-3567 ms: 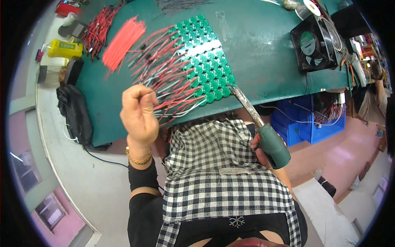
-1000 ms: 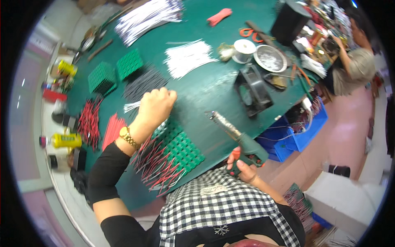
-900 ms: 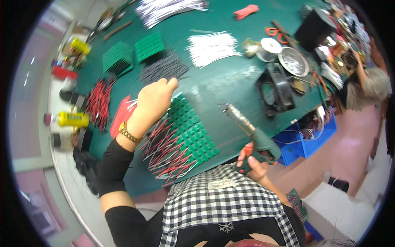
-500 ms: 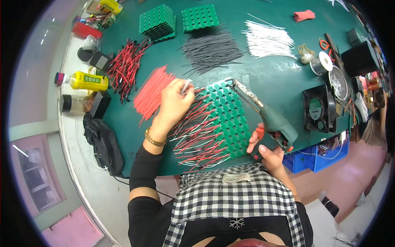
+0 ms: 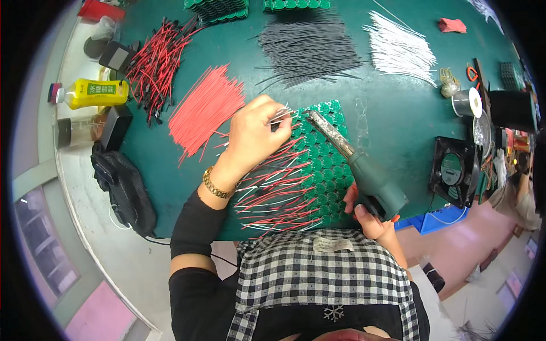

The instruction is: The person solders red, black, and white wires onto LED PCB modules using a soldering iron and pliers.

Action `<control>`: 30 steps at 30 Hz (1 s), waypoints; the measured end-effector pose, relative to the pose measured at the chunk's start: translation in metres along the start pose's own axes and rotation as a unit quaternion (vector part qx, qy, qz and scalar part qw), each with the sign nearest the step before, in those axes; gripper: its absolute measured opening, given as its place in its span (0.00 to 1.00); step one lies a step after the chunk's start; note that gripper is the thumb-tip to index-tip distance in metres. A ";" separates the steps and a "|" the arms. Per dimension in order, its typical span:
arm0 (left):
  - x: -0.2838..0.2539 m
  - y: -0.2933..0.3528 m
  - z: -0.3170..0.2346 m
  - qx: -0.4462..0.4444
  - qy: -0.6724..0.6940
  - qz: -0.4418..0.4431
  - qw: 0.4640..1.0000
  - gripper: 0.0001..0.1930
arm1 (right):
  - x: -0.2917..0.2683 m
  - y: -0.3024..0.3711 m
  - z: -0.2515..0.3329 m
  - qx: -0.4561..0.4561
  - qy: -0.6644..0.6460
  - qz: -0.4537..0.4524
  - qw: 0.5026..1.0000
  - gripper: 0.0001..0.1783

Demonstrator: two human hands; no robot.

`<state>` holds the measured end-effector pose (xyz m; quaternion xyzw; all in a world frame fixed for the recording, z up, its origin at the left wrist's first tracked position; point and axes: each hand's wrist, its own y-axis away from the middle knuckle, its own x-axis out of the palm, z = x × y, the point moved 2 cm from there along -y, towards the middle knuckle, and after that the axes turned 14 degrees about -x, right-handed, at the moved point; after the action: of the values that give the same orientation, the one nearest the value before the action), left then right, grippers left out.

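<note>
My left hand (image 5: 255,133) pinches a few thin white wires (image 5: 280,116) at the far left edge of a panel of round green circuit boards (image 5: 326,176). Around the grip of a dark green soldering gun (image 5: 378,184) my right hand (image 5: 371,220) is closed. The gun's metal tip points left and rests close to the wire ends at the panel's upper part; whether it touches is hard to tell. Red, white and black wires (image 5: 276,196) stick out leftward from the panel's left side, below my left hand.
Beyond my hands lie piles of red wires (image 5: 207,108), black wires (image 5: 307,48) and white wires (image 5: 398,48). Red-black wires (image 5: 162,65) lie at the left. A solder spool (image 5: 467,103) and a small black fan (image 5: 453,171) stand at the right. Green board stacks (image 5: 219,8) are at the back.
My left hand has moved right, bringing the white wires to the panel's edge. The soldering gun has shifted, its tip now near those wires. The whole view has also shifted.
</note>
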<state>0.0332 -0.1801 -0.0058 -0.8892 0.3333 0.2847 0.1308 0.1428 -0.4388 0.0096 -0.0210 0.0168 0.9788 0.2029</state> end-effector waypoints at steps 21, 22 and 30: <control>0.001 0.000 0.000 0.037 -0.011 -0.015 0.999 0.05 | 0.003 0.008 -0.002 0.003 0.063 -0.017 0.998 0.29; 0.000 0.000 0.000 0.036 -0.013 -0.016 0.999 0.05 | 0.005 0.005 0.006 0.010 0.022 -0.038 0.999 0.31; 0.001 0.002 0.002 0.025 -0.014 -0.012 1.000 0.05 | 0.006 0.004 0.004 -0.057 -0.088 -0.074 0.992 0.24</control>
<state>0.0313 -0.1812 -0.0077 -0.8856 0.3280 0.2867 0.1612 0.1358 -0.4398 0.0136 0.0526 -0.0584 0.9586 0.2736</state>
